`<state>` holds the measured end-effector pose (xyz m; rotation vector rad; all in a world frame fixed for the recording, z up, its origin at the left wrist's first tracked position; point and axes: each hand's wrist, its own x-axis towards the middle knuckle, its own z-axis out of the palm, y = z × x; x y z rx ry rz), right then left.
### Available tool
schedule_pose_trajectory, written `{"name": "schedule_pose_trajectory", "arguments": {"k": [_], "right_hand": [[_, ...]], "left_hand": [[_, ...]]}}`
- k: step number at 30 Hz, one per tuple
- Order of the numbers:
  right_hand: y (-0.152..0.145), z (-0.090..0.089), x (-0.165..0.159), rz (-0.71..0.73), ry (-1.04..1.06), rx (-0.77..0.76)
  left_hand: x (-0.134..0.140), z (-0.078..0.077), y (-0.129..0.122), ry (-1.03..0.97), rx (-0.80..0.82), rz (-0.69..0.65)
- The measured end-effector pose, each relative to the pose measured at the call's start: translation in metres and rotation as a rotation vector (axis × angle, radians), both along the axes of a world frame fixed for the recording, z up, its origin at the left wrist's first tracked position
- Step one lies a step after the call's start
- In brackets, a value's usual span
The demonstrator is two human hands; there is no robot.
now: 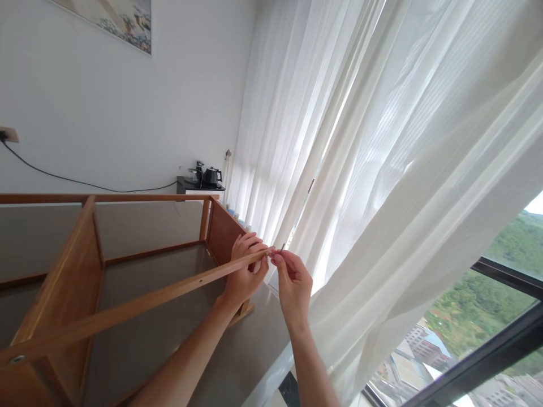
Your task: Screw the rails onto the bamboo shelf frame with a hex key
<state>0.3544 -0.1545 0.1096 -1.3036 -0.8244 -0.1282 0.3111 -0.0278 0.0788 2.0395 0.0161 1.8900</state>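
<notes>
A wooden frame, brown with panels set into it, stands before me. Its long front rail [156, 299] runs from the lower left up to my hands. My left hand [246, 263] is closed around the far end of this rail, fingers behind it and thumb near the tip by a small metal fitting [267, 254]. Just right of that end, my right hand [293, 277] pinches a thin dark metal rod [282, 247], its tip close to the fitting. Whether the rod touches the fitting is too small to tell. A silver bolt head [17, 359] shows at the rail's near end.
White curtains [365, 186] hang close on the right, beside a window frame [479, 362]. At the back, a black kettle [211, 176] stands on a small dark-topped cabinet [182, 185]. A black cord [85, 183] runs along the wall from a socket [11, 134].
</notes>
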Motion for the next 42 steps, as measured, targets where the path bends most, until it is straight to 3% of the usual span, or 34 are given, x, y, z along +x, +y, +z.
{"name": "schedule_pose_trajectory", "arguments": {"k": [4, 9, 17, 25, 37, 42], "right_hand": [[0.01, -0.011, -0.005, -0.053, -0.037, 0.05], [0.01, -0.016, -0.004, -0.156, -0.006, 0.003], [-0.003, -0.007, 0.006, -0.132, -0.218, -0.191], [-0.013, 0.005, 0.007, -0.088, -0.191, -0.29], [-0.014, 0.014, 0.009, -0.112, -0.232, -0.331], [-0.016, 0.016, 0.008, -0.158, -0.399, -0.364]], "left_hand": [[0.0, 0.0, -0.001, 0.006, -0.017, 0.0], [0.0, 0.0, 0.0, 0.021, -0.029, -0.005], [-0.002, 0.003, -0.002, 0.016, -0.018, 0.008], [-0.001, 0.001, -0.003, 0.015, -0.037, 0.0], [-0.002, 0.004, -0.005, 0.003, -0.059, 0.004], [-0.003, 0.004, -0.006, -0.001, -0.059, 0.001]]}}
